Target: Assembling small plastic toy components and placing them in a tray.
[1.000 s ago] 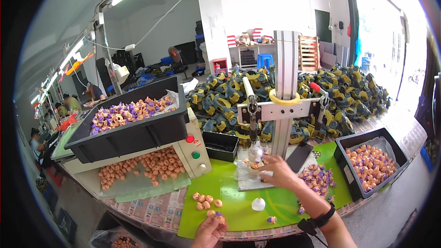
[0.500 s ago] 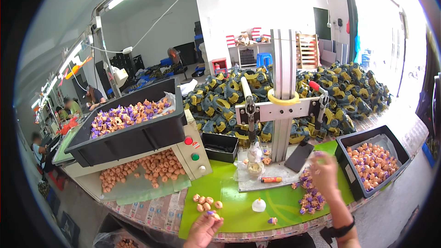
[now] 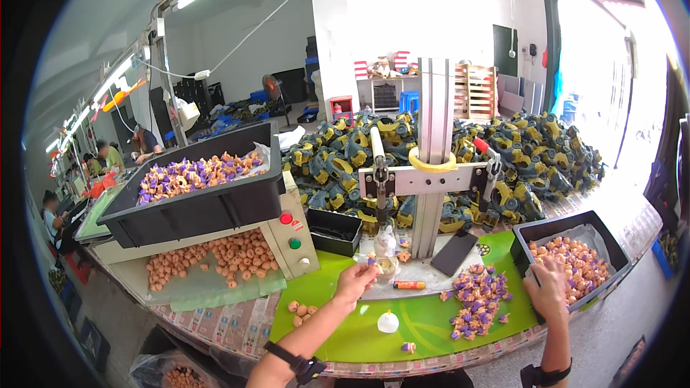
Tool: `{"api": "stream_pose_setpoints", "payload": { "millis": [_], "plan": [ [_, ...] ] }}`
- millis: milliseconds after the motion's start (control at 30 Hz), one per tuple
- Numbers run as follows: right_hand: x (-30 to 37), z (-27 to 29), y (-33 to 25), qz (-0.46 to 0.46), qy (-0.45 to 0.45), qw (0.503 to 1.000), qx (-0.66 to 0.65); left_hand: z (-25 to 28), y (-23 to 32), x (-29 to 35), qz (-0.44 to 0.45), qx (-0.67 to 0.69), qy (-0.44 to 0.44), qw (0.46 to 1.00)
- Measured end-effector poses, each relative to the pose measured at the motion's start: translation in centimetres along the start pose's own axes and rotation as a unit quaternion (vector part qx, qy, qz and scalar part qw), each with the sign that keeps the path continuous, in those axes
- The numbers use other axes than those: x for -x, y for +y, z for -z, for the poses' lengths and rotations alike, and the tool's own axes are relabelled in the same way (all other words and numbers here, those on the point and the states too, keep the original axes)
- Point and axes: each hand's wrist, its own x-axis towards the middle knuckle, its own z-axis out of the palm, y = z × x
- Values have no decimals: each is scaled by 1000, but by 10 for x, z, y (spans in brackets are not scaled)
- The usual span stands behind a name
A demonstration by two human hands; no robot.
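Note:
My left hand [image 3: 354,284] pinches a small peach-and-purple toy piece [image 3: 371,261] beside the clear round holder under the lever press [image 3: 424,179]. Over the near-left rim of the right black bin [image 3: 519,264], my right hand [image 3: 549,289] has its fingers apart. Peach-and-purple toy pieces [image 3: 579,273] fill that bin. On the green mat [image 3: 338,341] lie a pile of purple-and-peach pieces [image 3: 478,302], one loose piece [image 3: 408,348], round peach pieces [image 3: 302,311] partly behind my left forearm, and a small white bottle [image 3: 388,322].
An orange tube [image 3: 409,284] and a dark phone [image 3: 454,253] lie by the press base. A small black tray [image 3: 334,233] stands left of it. A full black crate [image 3: 201,205] sits on a machine with red and green buttons. Grey-yellow toy parts [image 3: 532,144] are heaped behind.
My left hand has moved forward and right, up to the press, with the toy piece. My right hand has gone from above the purple pile to the right bin. The view has shifted slightly.

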Motion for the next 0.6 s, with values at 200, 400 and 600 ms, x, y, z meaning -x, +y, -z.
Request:
{"api": "stream_pose_setpoints", "payload": {
  "millis": [200, 400, 600],
  "plan": [
    [7, 2, -63, 159, -111, 977, -91, -16, -20, -46, -285, -354, 106, 884],
    [-10, -2, -108, 244, -136, 945, -168, -14, -26, -46, -357, -328, 109, 868],
    [-76, -13, -195, 377, 66, 878, -289, -7, -30, -49, -369, -321, 112, 865]
  ]
}}
